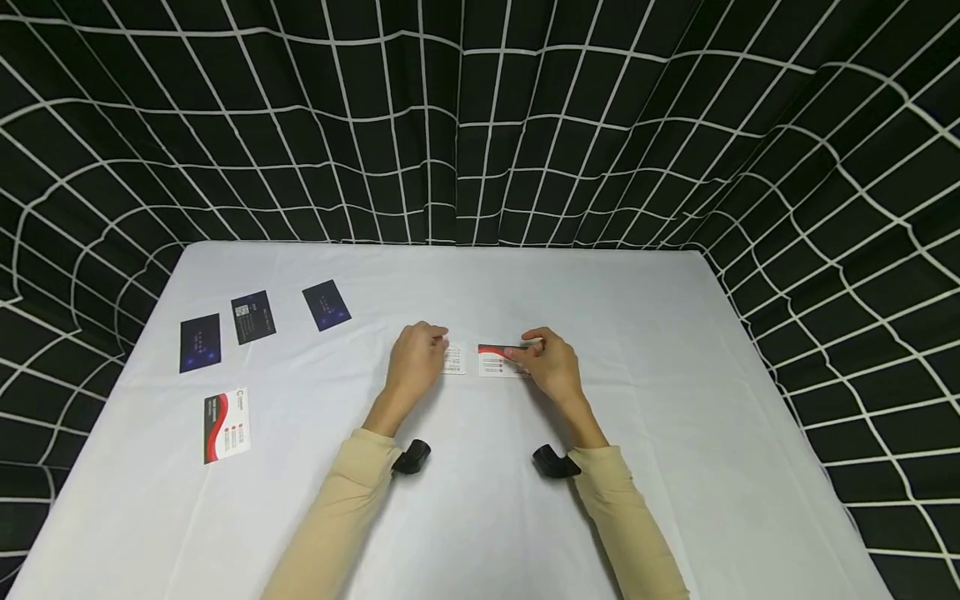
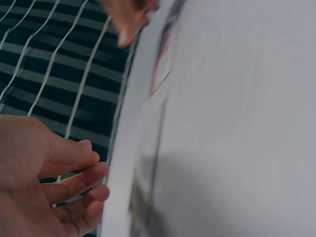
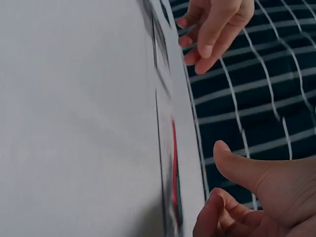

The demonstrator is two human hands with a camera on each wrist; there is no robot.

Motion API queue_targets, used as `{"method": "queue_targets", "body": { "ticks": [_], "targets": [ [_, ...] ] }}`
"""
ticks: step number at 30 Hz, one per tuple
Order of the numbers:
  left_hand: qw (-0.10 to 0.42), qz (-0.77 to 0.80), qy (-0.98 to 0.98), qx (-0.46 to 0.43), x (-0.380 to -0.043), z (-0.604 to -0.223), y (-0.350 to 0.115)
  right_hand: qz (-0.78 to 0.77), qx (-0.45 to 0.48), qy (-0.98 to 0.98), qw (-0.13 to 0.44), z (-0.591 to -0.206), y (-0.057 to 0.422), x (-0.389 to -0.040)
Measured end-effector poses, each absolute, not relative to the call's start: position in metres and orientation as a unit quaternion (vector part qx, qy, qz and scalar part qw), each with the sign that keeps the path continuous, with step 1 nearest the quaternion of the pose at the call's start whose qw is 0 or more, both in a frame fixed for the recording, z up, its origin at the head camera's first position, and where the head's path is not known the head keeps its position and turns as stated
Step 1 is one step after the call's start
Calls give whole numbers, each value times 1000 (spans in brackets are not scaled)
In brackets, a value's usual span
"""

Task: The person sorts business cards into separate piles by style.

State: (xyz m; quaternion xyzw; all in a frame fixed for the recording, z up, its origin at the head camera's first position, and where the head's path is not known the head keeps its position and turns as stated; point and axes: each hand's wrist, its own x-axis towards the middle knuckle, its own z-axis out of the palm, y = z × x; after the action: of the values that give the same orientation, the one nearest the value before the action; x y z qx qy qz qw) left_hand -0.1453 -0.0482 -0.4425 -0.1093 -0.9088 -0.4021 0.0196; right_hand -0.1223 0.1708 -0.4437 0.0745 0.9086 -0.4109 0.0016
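Observation:
Two business cards lie side by side on the white cloth. My left hand [image 1: 417, 362] is over the left one, a white card [image 1: 455, 360] with small print, hiding its left part. Its fingers are loosely bent with nothing between them, as the left wrist view shows. Just right lies a white card with a red and black band [image 1: 495, 363], partly covered by my right hand [image 1: 555, 367]. In the right wrist view the thumb [image 3: 237, 165] stands apart from the bent fingers, and no card is between them. Both hands hover close over the cards.
Toward the left of the table [image 1: 675, 400] lie a dark blue card [image 1: 200, 343], a black card with a QR code [image 1: 253, 317] and another dark blue card [image 1: 327, 306]. Nearer is a red, black and white card [image 1: 227, 425]. A black gridded curtain [image 1: 457, 125] hangs behind.

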Motion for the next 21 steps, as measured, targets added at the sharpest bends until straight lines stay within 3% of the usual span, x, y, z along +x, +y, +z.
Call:
{"method": "queue_targets", "body": {
  "ticks": [9,14,21],
  "targets": [
    [24,-501,-862,78,-120,-431,-171,-357,-71,931,20,-426,67,-132],
    [31,-560,-804,196,-92,-434,-223,-315,-197,925,76,-418,-14,-143],
    [39,-603,-752,261,-45,-433,-262,-235,-360,891,147,-422,-132,-155]
  ]
}}
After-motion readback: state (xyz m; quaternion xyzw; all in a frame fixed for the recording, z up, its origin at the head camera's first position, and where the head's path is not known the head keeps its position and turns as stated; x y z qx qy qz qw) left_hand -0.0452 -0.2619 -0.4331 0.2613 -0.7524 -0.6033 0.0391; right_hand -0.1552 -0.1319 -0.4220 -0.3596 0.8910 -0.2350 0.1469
